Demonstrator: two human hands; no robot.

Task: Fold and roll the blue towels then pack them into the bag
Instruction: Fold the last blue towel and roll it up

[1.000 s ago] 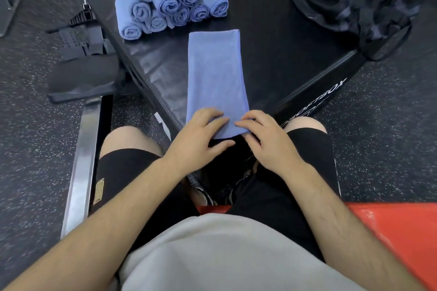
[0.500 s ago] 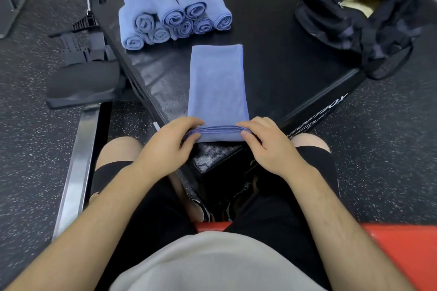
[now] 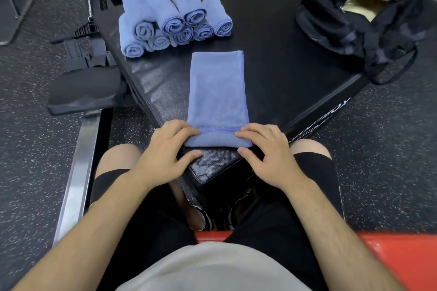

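A blue towel [image 3: 217,87], folded into a long strip, lies on the black box [image 3: 279,59] and points away from me. Its near end is turned over into a short first roll with the stitched hem on top. My left hand [image 3: 165,149] holds the left end of that roll, fingers on top and thumb beneath it. My right hand [image 3: 267,149] holds the right end the same way. Several rolled blue towels [image 3: 175,19] are stacked at the box's far left. The black bag [image 3: 354,19] sits open at the far right corner, showing a tan lining.
The box's near corner points at me between my knees. A black padded seat on a metal rail [image 3: 82,92] stands to the left on the speckled rubber floor. A red surface [image 3: 390,250] is under me at the lower right.
Both hands lifted the towel's near edge and turned it over, starting a roll. The view shifted down slightly, so the towels and bag sit lower in frame.
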